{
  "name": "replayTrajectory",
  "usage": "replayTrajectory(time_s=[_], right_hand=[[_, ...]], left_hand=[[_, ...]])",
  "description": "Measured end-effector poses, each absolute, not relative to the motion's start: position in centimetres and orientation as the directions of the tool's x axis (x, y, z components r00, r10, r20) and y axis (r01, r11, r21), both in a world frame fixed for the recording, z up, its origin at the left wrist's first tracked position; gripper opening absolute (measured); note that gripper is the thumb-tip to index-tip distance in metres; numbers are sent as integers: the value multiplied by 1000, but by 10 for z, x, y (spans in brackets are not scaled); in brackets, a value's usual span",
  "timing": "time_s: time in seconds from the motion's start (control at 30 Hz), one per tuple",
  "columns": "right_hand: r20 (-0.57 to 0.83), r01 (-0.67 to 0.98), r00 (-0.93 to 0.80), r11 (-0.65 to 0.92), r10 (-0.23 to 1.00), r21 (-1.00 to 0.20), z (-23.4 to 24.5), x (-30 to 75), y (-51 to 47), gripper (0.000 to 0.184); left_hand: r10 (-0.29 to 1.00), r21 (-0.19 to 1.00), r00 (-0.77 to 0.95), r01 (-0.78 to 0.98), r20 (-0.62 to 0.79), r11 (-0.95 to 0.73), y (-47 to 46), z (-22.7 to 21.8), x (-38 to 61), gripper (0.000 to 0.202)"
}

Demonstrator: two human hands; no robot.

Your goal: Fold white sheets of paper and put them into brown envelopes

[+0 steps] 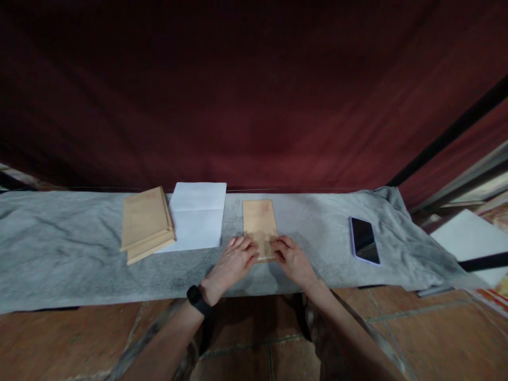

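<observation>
A brown paper envelope (260, 219) lies upright before me on the grey cloth, its near end between my two hands. My left hand (238, 257), with a black watch on the wrist, is closed with the fingertips on the envelope's near left edge. On the opposite side, my right hand (291, 257) has its fingers curled in on the near right edge. A narrow folded strip shows along the near end. My fingers partly cover both lower corners.
At left lies a stack of brown envelopes (145, 219), beside creased white paper sheets (199, 214). A phone (365, 241) rests to the right. The grey cloth (79, 264) covers a narrow table. Behind it hangs a dark red curtain (254, 106); tiled floor (436, 328) shows below.
</observation>
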State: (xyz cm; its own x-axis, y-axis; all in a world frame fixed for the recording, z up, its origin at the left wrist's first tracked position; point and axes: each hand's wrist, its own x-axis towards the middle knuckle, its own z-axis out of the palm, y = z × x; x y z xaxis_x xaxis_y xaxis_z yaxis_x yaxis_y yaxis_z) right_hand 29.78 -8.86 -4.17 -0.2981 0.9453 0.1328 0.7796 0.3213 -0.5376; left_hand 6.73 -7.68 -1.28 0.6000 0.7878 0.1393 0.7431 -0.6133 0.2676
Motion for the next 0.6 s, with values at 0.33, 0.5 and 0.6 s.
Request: replayTrajectory(time_s=[0.33, 0.5, 0.6], right_hand=[[95, 770, -285, 287, 954, -571, -43, 298, -79, 25], [92, 789, -273, 277, 958, -549, -41, 297, -81, 30], [86, 794, -265, 268, 960, -545, -41, 298, -82, 28]], left_hand=[[843, 251, 518, 805, 148, -538, -39, -55, 113, 50], [838, 206, 522, 813, 158, -545, 3, -63, 120, 54], [854, 186, 502, 833, 140, -521, 39, -60, 124, 59]])
